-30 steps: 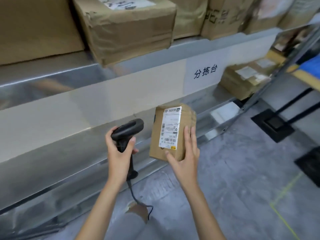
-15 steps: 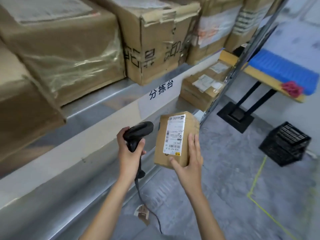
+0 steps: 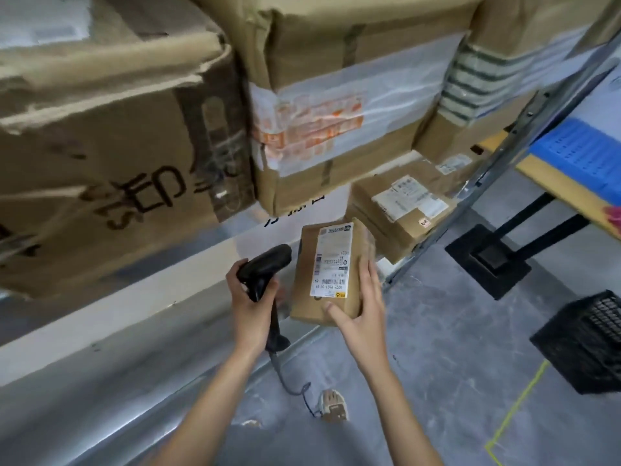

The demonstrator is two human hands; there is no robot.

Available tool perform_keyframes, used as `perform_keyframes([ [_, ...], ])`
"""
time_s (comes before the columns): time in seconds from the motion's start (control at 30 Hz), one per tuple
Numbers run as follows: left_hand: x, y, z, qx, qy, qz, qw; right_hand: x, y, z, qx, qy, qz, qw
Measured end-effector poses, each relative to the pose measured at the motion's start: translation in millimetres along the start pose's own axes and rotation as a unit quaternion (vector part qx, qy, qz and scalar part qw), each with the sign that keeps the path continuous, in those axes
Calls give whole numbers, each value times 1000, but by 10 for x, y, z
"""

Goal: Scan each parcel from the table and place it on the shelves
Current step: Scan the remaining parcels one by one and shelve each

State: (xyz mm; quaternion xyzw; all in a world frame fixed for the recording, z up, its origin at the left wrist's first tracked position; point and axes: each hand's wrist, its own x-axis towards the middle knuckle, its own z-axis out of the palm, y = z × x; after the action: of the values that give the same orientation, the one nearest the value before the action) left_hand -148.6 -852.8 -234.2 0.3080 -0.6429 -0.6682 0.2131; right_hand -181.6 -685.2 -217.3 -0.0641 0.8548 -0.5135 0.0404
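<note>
A small brown cardboard parcel (image 3: pixel 304 290) with a white shipping label facing me is held upright in my right hand (image 3: pixel 361 311), thumb on its lower front and fingers along its right side. My left hand (image 3: pixel 250 307) grips a black corded barcode scanner (image 3: pixel 265 267), whose head sits just left of the parcel. Both are held in front of the metal shelves (image 3: pixel 111 317), at the level of the lower shelf edge.
Large taped cardboard boxes (image 3: pixel 336 105) fill the shelf above. Flat labelled parcels (image 3: pixel 403 206) lie on the lower shelf at right, beside a grey upright post (image 3: pixel 497 169). A black crate (image 3: pixel 591 341) and a table with a blue mat (image 3: pixel 584 156) stand right.
My view has swung right and closer to the shelves; the big boxes now loom larger. Both hands keep the scanner and parcel side by side, in the same grip.
</note>
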Motion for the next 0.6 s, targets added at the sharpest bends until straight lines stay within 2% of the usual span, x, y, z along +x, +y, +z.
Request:
perform_keyframes([
  [0.2,-28,-61,558,11,92,-33,995,707,252,-290,70,-115,9,991],
  [0.37,-53,-126,871,-27,182,-52,982,1154,482,-461,43,-224,11,974],
  [0.43,-67,-151,982,-36,202,-65,977,1265,528,-479,2,-226,-32,973],
  [0.5,-93,-152,1118,-34,199,-61,978,1322,581,-459,-69,-196,-91,974],
  [0.6,-89,-176,1329,-47,185,-65,979,1325,666,-432,-205,-171,-149,952],
])
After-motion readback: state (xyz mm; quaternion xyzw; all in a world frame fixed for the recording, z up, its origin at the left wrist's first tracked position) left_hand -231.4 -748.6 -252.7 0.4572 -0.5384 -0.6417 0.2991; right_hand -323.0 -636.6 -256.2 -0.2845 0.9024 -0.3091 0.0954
